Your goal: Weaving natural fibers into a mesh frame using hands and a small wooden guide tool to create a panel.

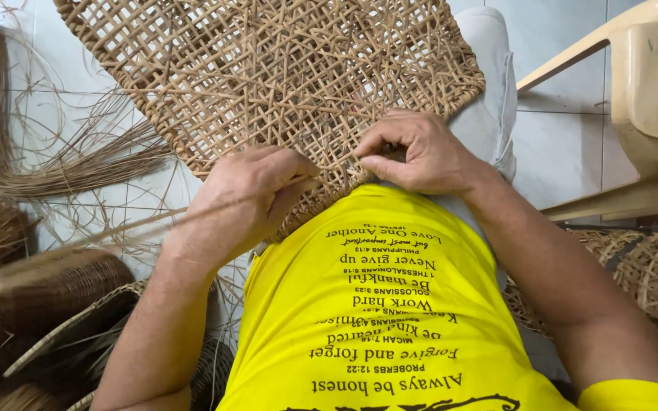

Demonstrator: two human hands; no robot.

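Open-weave rattan panel (pixel 268 68) lies across lap, near edge against yellow shirt (pixel 375 304). Left hand (pixel 241 198) fingers curled, gripping rattan strand (pixel 78 243); right hand (pixel 420 152) pinches panel's edge (fingertips pressed together). Loose strand bundles (pixel 78 160) left.

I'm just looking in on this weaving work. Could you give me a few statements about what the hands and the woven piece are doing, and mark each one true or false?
1. Both hands rest on the near edge of an open-weave rattan panel. True.
2. The right hand pinches at the weave with thumb and fingertips. True.
3. The left hand lies flat and open on the floor. False: it is curled into a loose fist at the panel's edge, with thin strands running from it.
4. The person wears a blue shirt. False: the shirt is yellow with dark print.
5. Loose bundles of cane strands lie on the tiled floor on the left. True.
6. A metal stool stands at the right. False: it is a cream plastic chair.
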